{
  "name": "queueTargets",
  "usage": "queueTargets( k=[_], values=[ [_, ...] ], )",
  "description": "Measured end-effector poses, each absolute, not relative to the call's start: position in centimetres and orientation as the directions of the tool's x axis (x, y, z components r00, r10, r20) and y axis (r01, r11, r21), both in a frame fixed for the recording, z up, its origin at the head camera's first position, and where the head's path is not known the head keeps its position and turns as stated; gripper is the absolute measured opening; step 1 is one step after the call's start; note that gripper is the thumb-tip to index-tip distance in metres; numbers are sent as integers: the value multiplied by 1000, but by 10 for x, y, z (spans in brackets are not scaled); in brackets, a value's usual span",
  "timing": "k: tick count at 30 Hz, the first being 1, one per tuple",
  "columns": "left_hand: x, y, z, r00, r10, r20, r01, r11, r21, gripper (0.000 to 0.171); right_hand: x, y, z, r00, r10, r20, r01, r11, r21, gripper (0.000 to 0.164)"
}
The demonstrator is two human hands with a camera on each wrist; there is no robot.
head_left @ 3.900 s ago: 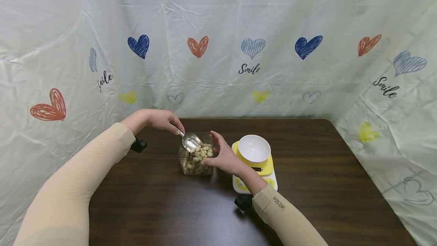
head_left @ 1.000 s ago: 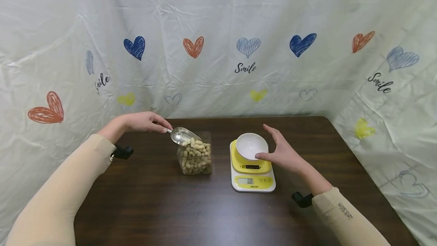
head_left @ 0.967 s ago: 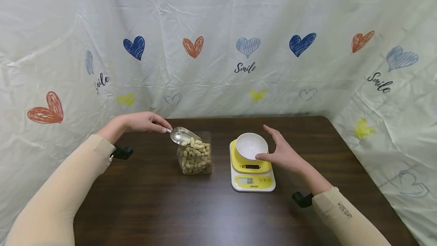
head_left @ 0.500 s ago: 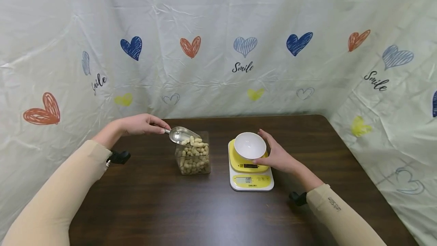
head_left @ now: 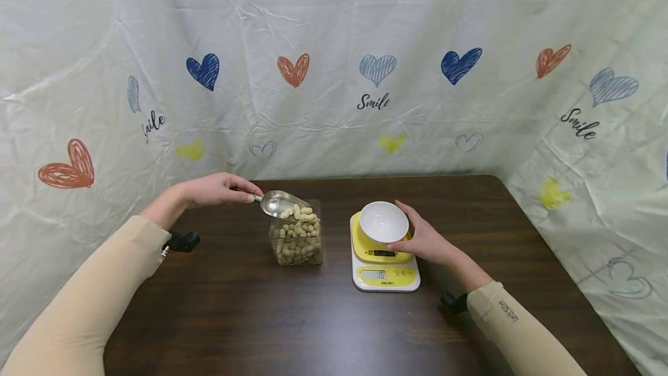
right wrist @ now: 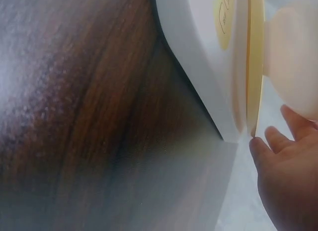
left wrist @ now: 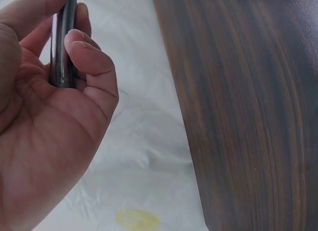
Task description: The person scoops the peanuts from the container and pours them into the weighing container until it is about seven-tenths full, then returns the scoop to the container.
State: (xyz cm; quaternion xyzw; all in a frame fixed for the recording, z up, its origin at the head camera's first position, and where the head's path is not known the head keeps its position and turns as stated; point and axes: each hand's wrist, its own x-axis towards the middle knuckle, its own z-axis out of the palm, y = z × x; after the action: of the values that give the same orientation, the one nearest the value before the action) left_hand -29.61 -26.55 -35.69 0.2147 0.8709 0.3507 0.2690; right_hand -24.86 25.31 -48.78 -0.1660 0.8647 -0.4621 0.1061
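My left hand [head_left: 219,189] grips the dark handle of a metal scoop [head_left: 276,201]; the left wrist view shows fingers curled round that handle [left wrist: 62,57]. Several peanuts [head_left: 297,212] lie in the scoop, above a clear box [head_left: 296,259] full of peanuts. On the yellow and white kitchen scale [head_left: 386,283] sits a white bowl [head_left: 383,222], with nothing in it. My right hand [head_left: 425,241] holds the bowl's right side, thumb in front and fingers behind. In the right wrist view, fingertips [right wrist: 288,112] touch the pale bowl [right wrist: 293,57].
Everything stands on a dark wooden table [head_left: 313,324]. A white curtain [head_left: 334,16] with printed hearts hangs behind it and along the sides. The box is left of the scale, with a gap between them.
The left hand has lifted the scoop from inside the box, now with peanuts, and stays over it. The right hand has left the box, crossed right and closed in on the bowl.
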Motion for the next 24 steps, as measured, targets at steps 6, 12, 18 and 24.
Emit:
queueTargets(
  k=[6,12,18,24],
  values=[
    [-296,-260,-356,-771,563,-299,191,652,734,35,-248,254,-488,-925,-378,-34,-186,531,-827,118],
    [-297,-244,-350,-766,588,-261,228,628,744,35,-249,254,-489,-928,-369,-46,-169,528,-832,119],
    [-301,-223,-343,-747,619,-242,255,604,755,35,-249,255,-489,-925,-379,-36,-172,502,-848,114],
    [-307,-199,-338,-719,651,-241,270,582,767,35,-251,256,-492,-921,-389,-29,-175,477,-862,111]
  ],
)
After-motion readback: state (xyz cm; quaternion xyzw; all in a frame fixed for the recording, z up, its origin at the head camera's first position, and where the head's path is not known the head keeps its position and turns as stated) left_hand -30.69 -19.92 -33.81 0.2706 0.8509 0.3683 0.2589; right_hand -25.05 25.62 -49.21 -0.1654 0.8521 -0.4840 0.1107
